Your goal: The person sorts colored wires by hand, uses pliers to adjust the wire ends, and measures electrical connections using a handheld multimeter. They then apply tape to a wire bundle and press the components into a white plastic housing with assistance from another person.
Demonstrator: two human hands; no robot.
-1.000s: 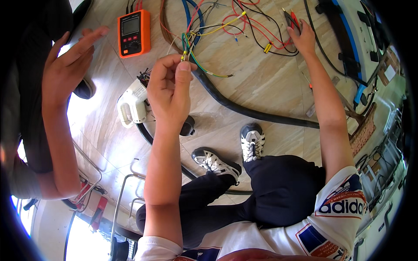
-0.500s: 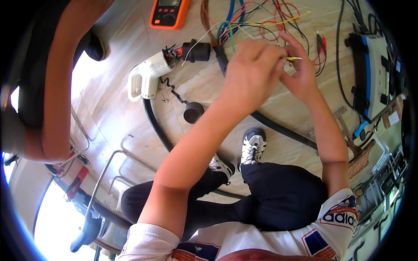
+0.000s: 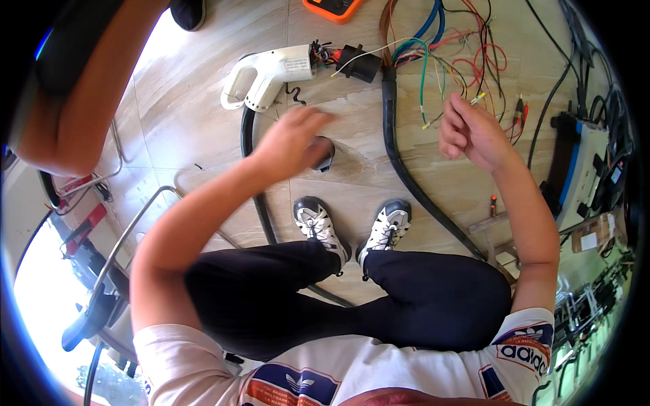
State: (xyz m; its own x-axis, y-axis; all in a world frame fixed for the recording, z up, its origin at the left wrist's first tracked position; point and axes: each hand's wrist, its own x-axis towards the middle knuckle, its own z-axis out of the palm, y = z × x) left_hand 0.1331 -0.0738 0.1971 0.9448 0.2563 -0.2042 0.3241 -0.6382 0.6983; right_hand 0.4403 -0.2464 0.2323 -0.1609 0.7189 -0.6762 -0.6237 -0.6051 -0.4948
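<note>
Both hands have parted: half a second ago they met over a yellow-tipped wire, and now the left hand [image 3: 292,143] has swung away to the left while the right hand [image 3: 472,132] stays by the loose wires. The view has shifted too, so that only the near end of the orange meter [image 3: 336,8] shows at the far edge.

Blurred by motion, the left hand has its fingers loosely spread with nothing visible in them. It overlaps a round black cap [image 3: 326,154] on the floor [image 3: 352,179]; whether it touches the cap I cannot tell. Fingers curled, the right hand is just beside a yellow wire end [image 3: 479,99], but I cannot tell whether it grips it.

Fanning out at the far right from a thick black cable [image 3: 391,139] are its cores, among them a green wire [image 3: 426,78]. Left of that cable lies a white handle [image 3: 286,66], with coloured wires running from its open end to a black cylinder [image 3: 359,63]. Right of the right hand are red and black clips [image 3: 519,114], and farther right stands a blue-edged case [image 3: 583,172].
</note>
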